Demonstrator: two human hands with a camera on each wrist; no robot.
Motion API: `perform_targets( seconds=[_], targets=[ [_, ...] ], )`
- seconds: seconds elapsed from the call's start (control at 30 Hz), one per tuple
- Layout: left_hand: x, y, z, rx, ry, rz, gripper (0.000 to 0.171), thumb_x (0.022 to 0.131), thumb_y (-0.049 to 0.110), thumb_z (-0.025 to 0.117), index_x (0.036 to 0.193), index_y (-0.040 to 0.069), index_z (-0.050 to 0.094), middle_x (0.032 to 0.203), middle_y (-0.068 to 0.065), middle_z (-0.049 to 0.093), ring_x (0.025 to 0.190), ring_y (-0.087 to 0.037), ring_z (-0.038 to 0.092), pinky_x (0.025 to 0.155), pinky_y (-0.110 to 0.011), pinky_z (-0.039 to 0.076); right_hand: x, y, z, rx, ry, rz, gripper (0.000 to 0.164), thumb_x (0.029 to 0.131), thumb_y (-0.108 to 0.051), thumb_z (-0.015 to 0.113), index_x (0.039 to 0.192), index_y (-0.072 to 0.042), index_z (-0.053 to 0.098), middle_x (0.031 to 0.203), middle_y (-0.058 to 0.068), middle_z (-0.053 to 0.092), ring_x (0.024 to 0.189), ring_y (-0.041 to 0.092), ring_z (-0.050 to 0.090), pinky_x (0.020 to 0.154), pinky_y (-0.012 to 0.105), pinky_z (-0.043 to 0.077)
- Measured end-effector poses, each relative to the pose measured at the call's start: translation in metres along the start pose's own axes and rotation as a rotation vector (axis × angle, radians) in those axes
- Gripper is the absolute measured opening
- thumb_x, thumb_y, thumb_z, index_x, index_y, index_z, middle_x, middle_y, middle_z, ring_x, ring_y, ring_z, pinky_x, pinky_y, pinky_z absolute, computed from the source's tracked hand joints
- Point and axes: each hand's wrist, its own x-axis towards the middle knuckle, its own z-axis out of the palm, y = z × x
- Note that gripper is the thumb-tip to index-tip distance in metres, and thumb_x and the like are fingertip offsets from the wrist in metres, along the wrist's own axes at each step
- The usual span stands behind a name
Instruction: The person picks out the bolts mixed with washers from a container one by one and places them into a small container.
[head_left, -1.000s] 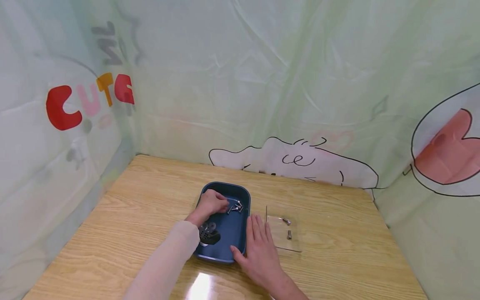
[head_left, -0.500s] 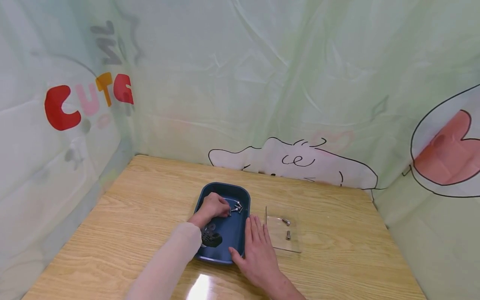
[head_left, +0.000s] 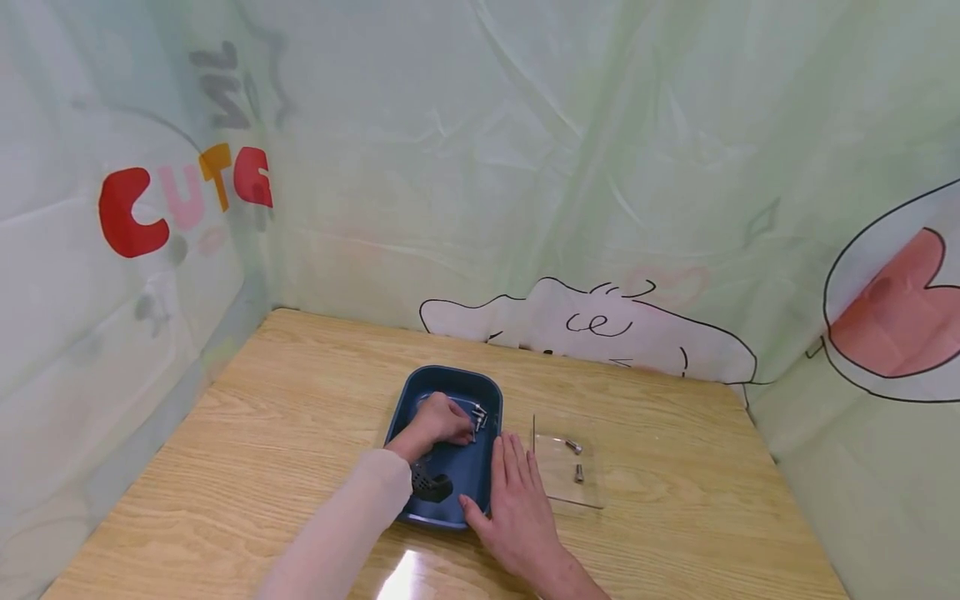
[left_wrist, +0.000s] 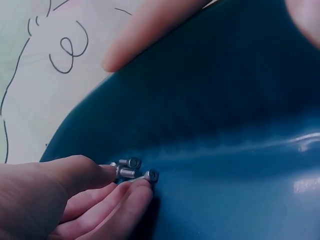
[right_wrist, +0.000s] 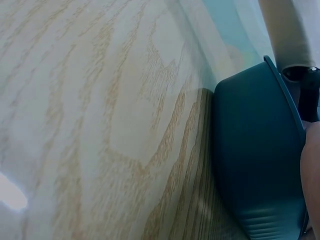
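Observation:
In the head view, my left hand (head_left: 442, 419) reaches into a dark blue tray (head_left: 450, 518). Its thumb and fingers pinch a small metal socket-head screw (left_wrist: 151, 175), whose head sticks out past the fingertips in the left wrist view. Right beside it lie several more screws (head_left: 479, 411), partly covered by the thumb in the left wrist view. My right hand (head_left: 521, 508) lies flat against the tray's right side, fingers straight, thumb at the near rim. The right wrist view shows the tray's outer wall (right_wrist: 255, 150) and a bit of a hand at the edge.
To the right of the right hand lies a clear plastic case (head_left: 558, 492) with two screws (head_left: 579, 473) in it. A black wrist camera (head_left: 432, 486) hangs under the left wrist, over the tray. Printed curtains (head_left: 480, 167) enclose the wooden table (head_left: 675, 500).
The left hand has moved right and slightly nearer inside the tray, up to the group of screws, and one screw has shifted along with its fingertips. The right hand has stayed at the tray's side.

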Motion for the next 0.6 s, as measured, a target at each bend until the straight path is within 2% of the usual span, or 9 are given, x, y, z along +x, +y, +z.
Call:
perform_targets(
  seconds=[0.07,0.3,0.6],
  targets=[
    [-0.001,0.001,0.002,-0.018,-0.01,0.009,0.016,0.09,0.005,0.069,0.101,-0.006,0.073,0.083,-0.015,0.075,0.076,-0.023,0.076,0.068,-0.028,0.063,0.0,0.0,0.0,-0.001,-0.002,0.0,0.094,0.093,-0.062,0.052,0.155,0.002,0.023,0.164,0.019,0.018,0.154,0.034,0.014,0.126,0.055,0.016],
    [-0.002,0.002,0.009,-0.079,-0.03,-0.04,0.014,0.09,0.002,0.069,0.101,-0.006,0.071,0.085,-0.015,0.075,0.078,-0.023,0.076,0.067,-0.025,0.063,0.0,0.001,0.001,0.0,0.006,-0.01,0.093,0.093,-0.063,0.051,0.155,0.002,0.024,0.164,0.02,0.019,0.153,0.035,0.015,0.125,0.056,0.018],
    [0.0,0.001,0.012,-0.122,-0.068,-0.063,0.014,0.09,0.003,0.069,0.102,-0.005,0.072,0.087,-0.015,0.075,0.078,-0.022,0.076,0.068,-0.025,0.063,-0.001,0.001,0.0,-0.01,0.006,-0.01,0.094,0.092,-0.062,0.052,0.155,0.002,0.024,0.164,0.02,0.018,0.154,0.035,0.015,0.125,0.056,0.018]
  ],
)
